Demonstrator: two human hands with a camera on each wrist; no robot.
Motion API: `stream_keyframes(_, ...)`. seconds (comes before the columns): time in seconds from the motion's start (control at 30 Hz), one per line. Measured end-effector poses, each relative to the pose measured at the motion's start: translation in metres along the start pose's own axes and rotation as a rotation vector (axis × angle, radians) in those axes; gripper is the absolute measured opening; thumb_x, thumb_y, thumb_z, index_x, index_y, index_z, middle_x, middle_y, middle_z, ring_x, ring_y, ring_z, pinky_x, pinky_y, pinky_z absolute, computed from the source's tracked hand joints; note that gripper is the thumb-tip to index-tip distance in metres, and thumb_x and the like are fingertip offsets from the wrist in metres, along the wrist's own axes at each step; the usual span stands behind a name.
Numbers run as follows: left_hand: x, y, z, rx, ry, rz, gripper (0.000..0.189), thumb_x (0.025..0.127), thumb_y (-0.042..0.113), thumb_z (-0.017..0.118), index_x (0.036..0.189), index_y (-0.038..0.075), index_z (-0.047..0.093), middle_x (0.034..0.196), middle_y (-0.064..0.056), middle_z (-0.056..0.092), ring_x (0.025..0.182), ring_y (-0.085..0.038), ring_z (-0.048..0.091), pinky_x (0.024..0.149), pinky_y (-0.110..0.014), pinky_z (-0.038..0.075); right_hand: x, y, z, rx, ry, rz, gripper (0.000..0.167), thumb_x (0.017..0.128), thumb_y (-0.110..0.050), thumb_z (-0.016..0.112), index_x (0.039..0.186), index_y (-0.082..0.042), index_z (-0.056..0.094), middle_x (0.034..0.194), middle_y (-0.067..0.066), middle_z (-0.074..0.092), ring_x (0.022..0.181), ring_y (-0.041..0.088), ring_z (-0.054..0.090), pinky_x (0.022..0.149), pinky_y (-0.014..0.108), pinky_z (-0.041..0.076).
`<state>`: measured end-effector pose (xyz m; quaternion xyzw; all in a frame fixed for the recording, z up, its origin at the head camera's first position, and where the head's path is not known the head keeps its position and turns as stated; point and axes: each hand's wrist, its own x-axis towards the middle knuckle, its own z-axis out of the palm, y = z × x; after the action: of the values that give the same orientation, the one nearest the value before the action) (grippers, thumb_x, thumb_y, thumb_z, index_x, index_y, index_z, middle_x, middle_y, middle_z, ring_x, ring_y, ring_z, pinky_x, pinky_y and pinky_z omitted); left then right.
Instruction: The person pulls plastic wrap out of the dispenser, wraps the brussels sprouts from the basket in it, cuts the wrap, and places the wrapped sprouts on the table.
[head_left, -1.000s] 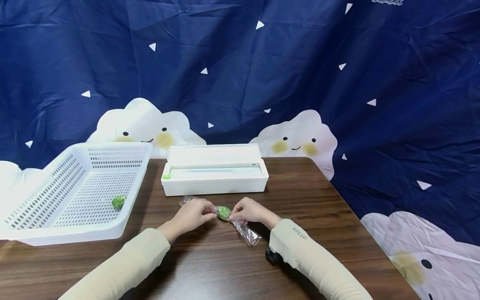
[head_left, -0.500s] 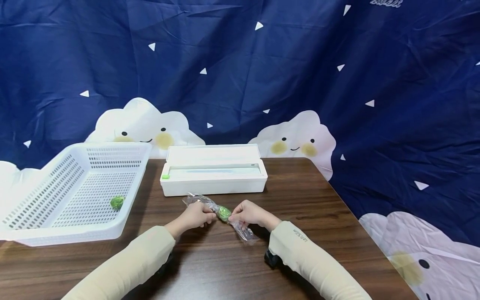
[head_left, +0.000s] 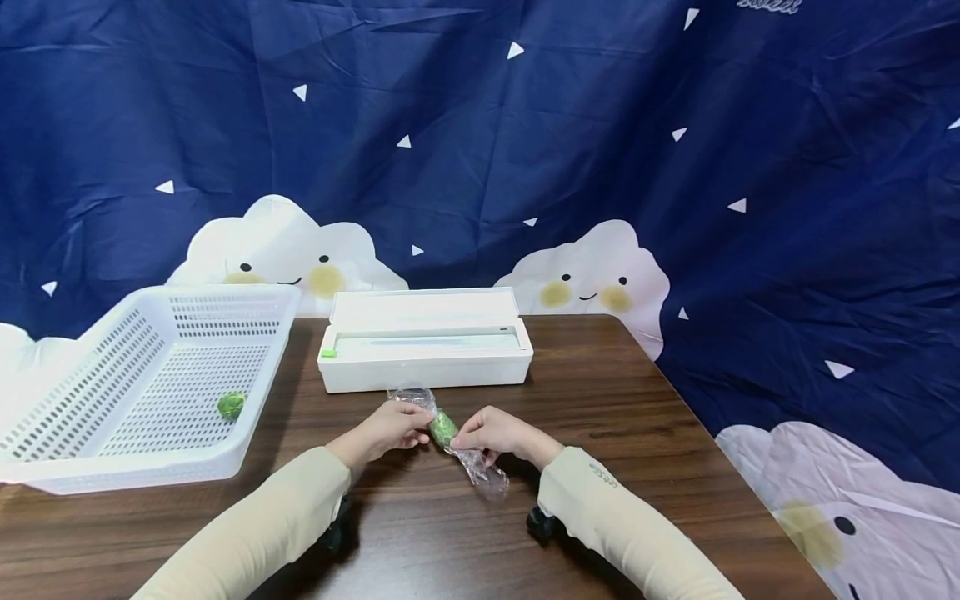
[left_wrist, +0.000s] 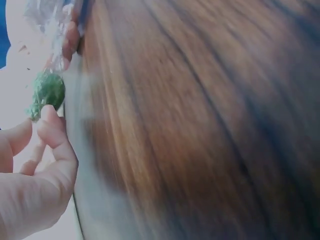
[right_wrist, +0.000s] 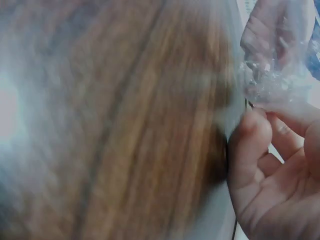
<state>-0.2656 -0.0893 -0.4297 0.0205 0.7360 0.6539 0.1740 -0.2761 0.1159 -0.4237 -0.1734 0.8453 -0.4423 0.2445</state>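
Observation:
Between the two hands is a Brussels sprout (head_left: 442, 428), wrapped in clear plastic wrap (head_left: 482, 477) whose loose ends stick out on both sides. Thumb and forefinger of my left hand (head_left: 390, 427) pinch the wrap at the sprout's left end. On the other side, my right hand (head_left: 504, 433) pinches the gathered wrap close against the sprout. The left wrist view shows the green sprout (left_wrist: 49, 91) just beyond the left fingertips. In the right wrist view crinkled wrap (right_wrist: 277, 82) rises past the right hand (right_wrist: 280, 175); the sprout is not discernible there.
A white plastic-wrap dispenser (head_left: 425, 372) stands behind the hands with its lid up. To the left is a white perforated basket (head_left: 150, 467) holding another Brussels sprout (head_left: 232, 406). The dark wooden table (head_left: 420, 550) ends at a patterned blue curtain (head_left: 450, 125).
The wrapped sprout has turned slightly: its far wrap end has shifted right, its near end left and toward me. The left fingers have changed their hold; the right hand moved slightly left.

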Motion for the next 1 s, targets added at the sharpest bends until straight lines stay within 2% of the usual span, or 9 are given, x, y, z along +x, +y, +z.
stream_keyframes(0.17, 0.003, 0.0, 0.001, -0.037, 0.006, -0.023, 0.019, 0.091, 0.008, 0.057, 0.102, -0.008, 0.06, 0.077, -0.004, 0.058, 0.06, -0.008, 0.059, 0.055, -0.017, 0.046, -0.004, -0.003, 0.006, -0.066, 0.014, -0.07, 0.017, 0.085, -0.015, 0.066, 0.078, 0.0, 0.07, 0.056, 0.0, 0.054, 0.049, 0.008, 0.047, 0.042, 0.021, 0.042)
stream_keyframes(0.3, 0.003, -0.001, 0.002, -0.041, 0.002, -0.007, 0.015, 0.091, 0.004, 0.056, 0.098, -0.009, 0.06, 0.074, -0.004, 0.058, 0.06, -0.01, 0.059, 0.056, -0.019, 0.048, -0.011, -0.003, 0.007, -0.15, 0.046, -0.173, 0.012, 0.088, -0.009, 0.061, 0.087, 0.0, 0.068, 0.062, 0.003, 0.059, 0.048, 0.01, 0.051, 0.043, 0.025, 0.047)
stream_keyframes(0.37, 0.004, -0.001, 0.002, -0.046, 0.002, -0.004, 0.016, 0.091, 0.003, 0.055, 0.098, -0.01, 0.06, 0.073, -0.004, 0.058, 0.06, -0.011, 0.059, 0.057, -0.02, 0.049, -0.017, -0.002, 0.006, -0.236, 0.068, -0.256, 0.011, 0.089, -0.006, 0.059, 0.095, -0.002, 0.067, 0.07, 0.002, 0.061, 0.05, 0.009, 0.052, 0.044, 0.026, 0.048)
stream_keyframes(0.47, 0.005, -0.001, 0.001, -0.049, 0.012, -0.007, 0.016, 0.091, 0.002, 0.055, 0.099, -0.012, 0.059, 0.074, -0.006, 0.059, 0.061, -0.012, 0.06, 0.058, -0.021, 0.049, -0.026, 0.0, 0.005, -0.383, 0.082, -0.423, 0.021, 0.088, -0.003, 0.06, 0.108, -0.005, 0.064, 0.083, 0.001, 0.062, 0.063, 0.007, 0.056, 0.054, 0.023, 0.049)
stream_keyframes(0.57, 0.006, -0.002, 0.0, -0.055, 0.023, -0.016, 0.017, 0.091, 0.001, 0.055, 0.1, -0.012, 0.059, 0.076, -0.008, 0.06, 0.061, -0.012, 0.06, 0.06, -0.022, 0.05, -0.033, -0.001, 0.004, -0.487, 0.049, -0.587, 0.028, 0.085, -0.001, 0.064, 0.113, -0.006, 0.064, 0.09, 0.0, 0.061, 0.076, 0.005, 0.055, 0.064, 0.021, 0.047)
stream_keyframes(0.63, 0.006, -0.002, 0.0, -0.057, 0.023, -0.012, 0.018, 0.091, 0.001, 0.055, 0.101, -0.013, 0.058, 0.077, -0.008, 0.06, 0.061, -0.013, 0.06, 0.06, -0.023, 0.051, -0.037, -0.001, 0.004, -0.536, 0.014, -0.651, 0.029, 0.083, -0.001, 0.065, 0.112, -0.006, 0.065, 0.09, -0.001, 0.061, 0.077, 0.004, 0.053, 0.067, 0.019, 0.046)
stream_keyframes(0.77, 0.007, -0.002, -0.001, -0.052, 0.018, -0.009, 0.019, 0.091, 0.002, 0.055, 0.101, -0.013, 0.059, 0.077, -0.008, 0.061, 0.061, -0.013, 0.06, 0.06, -0.023, 0.051, -0.043, -0.002, 0.005, -0.616, -0.041, -0.669, 0.027, 0.083, -0.005, 0.067, 0.109, -0.008, 0.066, 0.089, -0.004, 0.061, 0.07, 0.0, 0.049, 0.064, 0.014, 0.043)
stream_keyframes(1.0, 0.007, -0.002, -0.002, -0.043, 0.025, -0.012, 0.018, 0.091, 0.002, 0.055, 0.101, -0.013, 0.059, 0.077, -0.008, 0.061, 0.062, -0.013, 0.061, 0.062, -0.024, 0.051, -0.05, -0.006, 0.007, -0.774, -0.038, -0.669, 0.024, 0.081, -0.015, 0.071, 0.105, -0.014, 0.065, 0.09, -0.01, 0.064, 0.068, -0.001, 0.05, 0.062, 0.011, 0.039)
